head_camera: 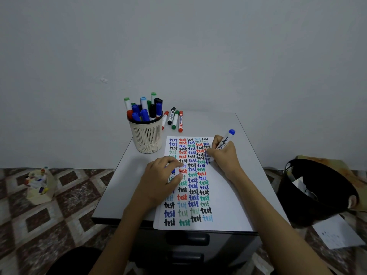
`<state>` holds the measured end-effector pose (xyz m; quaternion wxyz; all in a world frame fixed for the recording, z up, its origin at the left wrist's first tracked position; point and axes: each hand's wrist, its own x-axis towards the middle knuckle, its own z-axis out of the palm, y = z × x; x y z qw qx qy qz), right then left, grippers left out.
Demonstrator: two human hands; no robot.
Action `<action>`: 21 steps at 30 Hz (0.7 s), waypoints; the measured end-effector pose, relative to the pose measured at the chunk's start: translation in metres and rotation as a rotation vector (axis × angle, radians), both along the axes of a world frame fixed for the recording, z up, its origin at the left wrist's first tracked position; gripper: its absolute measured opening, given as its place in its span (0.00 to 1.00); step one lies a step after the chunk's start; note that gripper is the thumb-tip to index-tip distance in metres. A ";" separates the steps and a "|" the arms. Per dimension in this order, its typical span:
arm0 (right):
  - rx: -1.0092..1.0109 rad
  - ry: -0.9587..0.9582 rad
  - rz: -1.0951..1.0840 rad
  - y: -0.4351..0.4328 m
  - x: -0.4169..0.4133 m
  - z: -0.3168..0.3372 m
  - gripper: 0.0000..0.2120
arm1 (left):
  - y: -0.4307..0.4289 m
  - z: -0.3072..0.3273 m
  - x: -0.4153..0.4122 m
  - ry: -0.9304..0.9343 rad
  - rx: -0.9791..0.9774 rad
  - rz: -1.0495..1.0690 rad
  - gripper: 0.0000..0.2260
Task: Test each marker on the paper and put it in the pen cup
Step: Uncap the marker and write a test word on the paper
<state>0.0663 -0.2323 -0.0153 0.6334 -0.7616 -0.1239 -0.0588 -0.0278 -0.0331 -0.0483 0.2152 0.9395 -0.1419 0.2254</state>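
Blue is the marker [225, 140] that our right hand [223, 155] grips like a pen, with the fingers curled round its white barrel. The blue end points up and away from us, and the writing end is down on the paper [224, 197], at the right column of words in the upper part of the sheet. We cannot see the tip itself clearly. Our left hand [160, 181] rests on the left side of the paper with the fingers bent, and a small blue piece [172, 170] shows between them. It seems to be held there, but we cannot tell what it is. The paper lies on a grey table [127, 175] and is covered with rows of the word "test" in blue, red, black and green. The pen cup [146, 139], beige with slots, stands upright on the table just beside the top left corner of the paper, and many capped markers stand in it. Four loose markers [174, 120] lie side by side on the table to the right of the cup, beyond the paper: two red, one black, one green. On the floor at the right stands a black bin [317, 187] with a white sheet [337, 233] near it, and at the left a beige box [40, 187] holds more markers
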 end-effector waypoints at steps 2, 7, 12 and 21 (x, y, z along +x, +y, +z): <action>0.004 -0.005 0.006 0.000 0.000 -0.001 0.16 | 0.000 0.001 0.000 -0.004 -0.001 -0.001 0.18; -0.017 0.000 0.004 -0.001 0.000 -0.001 0.14 | 0.000 0.001 0.000 0.009 -0.008 0.002 0.18; 0.029 0.017 -0.046 -0.001 0.000 0.000 0.16 | 0.000 0.001 0.000 0.010 -0.008 -0.007 0.18; 0.003 0.026 -0.097 -0.002 0.004 -0.004 0.16 | 0.000 0.004 -0.001 0.018 -0.023 -0.010 0.19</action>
